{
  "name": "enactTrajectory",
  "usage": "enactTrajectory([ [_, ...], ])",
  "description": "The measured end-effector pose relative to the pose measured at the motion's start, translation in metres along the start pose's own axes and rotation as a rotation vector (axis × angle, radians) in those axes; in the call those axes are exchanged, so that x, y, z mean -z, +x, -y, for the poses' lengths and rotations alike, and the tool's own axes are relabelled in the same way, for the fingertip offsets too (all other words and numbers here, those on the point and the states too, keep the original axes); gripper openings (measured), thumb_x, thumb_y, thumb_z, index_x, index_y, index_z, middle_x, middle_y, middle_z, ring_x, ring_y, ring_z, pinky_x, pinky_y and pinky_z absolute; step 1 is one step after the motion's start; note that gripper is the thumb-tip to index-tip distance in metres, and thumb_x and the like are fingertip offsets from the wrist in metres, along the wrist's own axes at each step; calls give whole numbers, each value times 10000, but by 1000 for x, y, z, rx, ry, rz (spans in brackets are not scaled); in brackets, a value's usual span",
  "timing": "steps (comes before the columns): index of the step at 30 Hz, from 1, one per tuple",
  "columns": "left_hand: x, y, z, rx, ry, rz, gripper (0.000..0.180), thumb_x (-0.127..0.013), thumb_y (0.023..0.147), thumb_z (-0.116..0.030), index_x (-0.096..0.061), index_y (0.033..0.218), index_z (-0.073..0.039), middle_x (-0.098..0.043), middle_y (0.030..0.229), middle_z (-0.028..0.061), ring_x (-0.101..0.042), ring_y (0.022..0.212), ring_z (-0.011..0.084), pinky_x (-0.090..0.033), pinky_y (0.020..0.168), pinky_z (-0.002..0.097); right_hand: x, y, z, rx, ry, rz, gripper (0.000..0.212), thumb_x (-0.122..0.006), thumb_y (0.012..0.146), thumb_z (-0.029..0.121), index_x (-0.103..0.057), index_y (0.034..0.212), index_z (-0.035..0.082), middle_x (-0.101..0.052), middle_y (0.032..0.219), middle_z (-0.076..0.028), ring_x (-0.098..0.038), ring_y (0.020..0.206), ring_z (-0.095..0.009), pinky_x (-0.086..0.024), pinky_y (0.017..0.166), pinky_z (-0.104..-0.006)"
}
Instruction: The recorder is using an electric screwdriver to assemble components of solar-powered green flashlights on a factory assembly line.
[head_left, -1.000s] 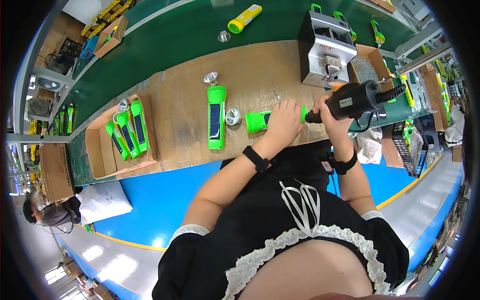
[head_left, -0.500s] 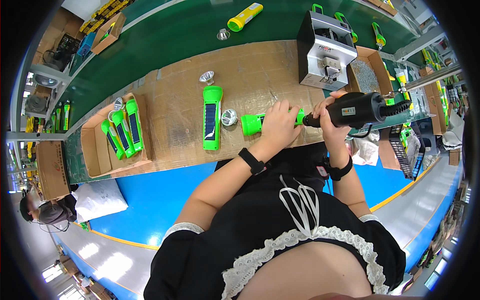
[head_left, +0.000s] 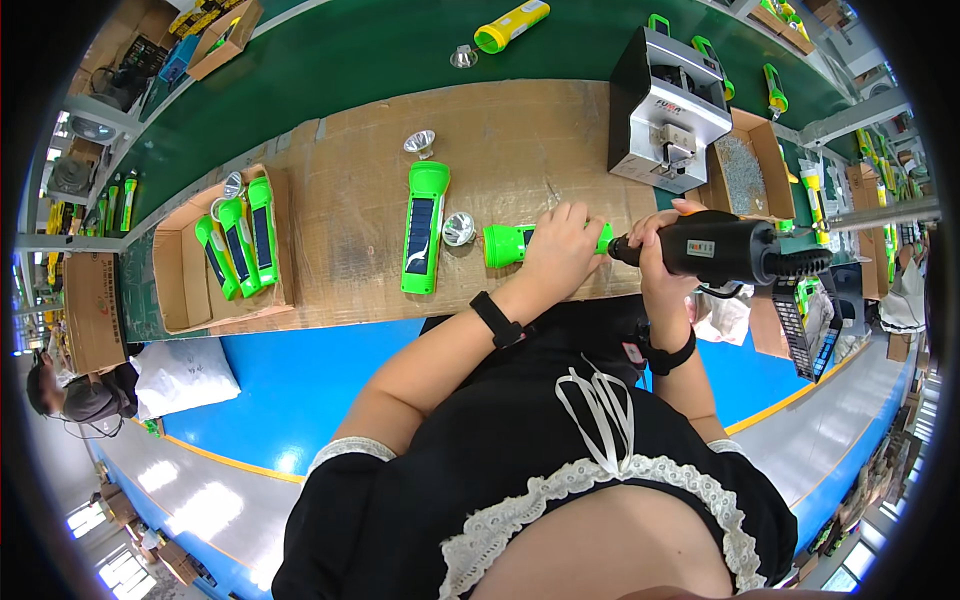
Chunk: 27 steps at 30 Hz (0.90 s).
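My left hand (head_left: 562, 245) is wrapped over a green flashlight body (head_left: 508, 245) that lies sideways on the cardboard sheet, its wide end to the left. My right hand (head_left: 660, 250) grips a black electric screwdriver (head_left: 710, 246), held level, with its nose against the flashlight's tail end. Whether a screw sits at the tip is hidden. Left of my hands, a shiny reflector cup (head_left: 459, 230) rests beside another green flashlight (head_left: 424, 228) with a dark solar panel. A second reflector (head_left: 420, 144) is just beyond that flashlight's head.
A cardboard box (head_left: 188, 290) with several green flashlights stands at the left. Far right are a silver-and-black machine (head_left: 668, 115) and a box of small screws (head_left: 742, 165). A yellow flashlight (head_left: 513, 25) lies at the back. A person (head_left: 85, 392) is at far left.
The view has shifted slightly. Both hands keep their holds, with the screwdriver still against the flashlight's end.
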<state>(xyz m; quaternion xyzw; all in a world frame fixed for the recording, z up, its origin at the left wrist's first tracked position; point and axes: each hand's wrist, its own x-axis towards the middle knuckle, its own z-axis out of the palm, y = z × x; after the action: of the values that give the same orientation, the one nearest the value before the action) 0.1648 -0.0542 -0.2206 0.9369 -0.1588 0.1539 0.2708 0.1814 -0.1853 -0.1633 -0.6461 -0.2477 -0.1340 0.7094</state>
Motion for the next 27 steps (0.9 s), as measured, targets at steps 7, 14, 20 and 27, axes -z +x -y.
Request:
enactTrajectory([
  [7,3,2,-4,16,7,-2,455,-787,589,-262,-610,971,-88,-514,899,73,-520,891,249,-438,731,361,2,-3,-2,30,-74,13,438,-546,789,-92,-338,1163,7,-534,730,-63,-550,636,-126,-471,597,-240],
  [14,1,4,-7,49,15,-8,444,-762,624,-281,-612,998,-92,-501,882,96,-518,867,260,-446,726,370,29,51,20,228,300,-203,494,-582,826,2,-310,1236,-42,-540,718,-73,-559,614,-174,-499,650,-316],
  [20,-2,2,-6,-1,50,-5,474,-753,634,-273,-586,1015,-48,-499,886,104,-514,859,275,-441,735,377,50,105,6,297,-80,-396,407,-580,794,-67,-427,1171,-66,-597,729,-60,-593,649,-115,-491,675,-256],
  [27,-6,-4,-8,-44,126,-83,483,-753,618,-252,-574,1011,-35,-506,880,98,-518,835,264,-440,725,361,48,129,2,114,-143,-238,338,-593,787,-31,-501,1113,-47,-588,710,-73,-579,612,-138,-491,608,-273],
])
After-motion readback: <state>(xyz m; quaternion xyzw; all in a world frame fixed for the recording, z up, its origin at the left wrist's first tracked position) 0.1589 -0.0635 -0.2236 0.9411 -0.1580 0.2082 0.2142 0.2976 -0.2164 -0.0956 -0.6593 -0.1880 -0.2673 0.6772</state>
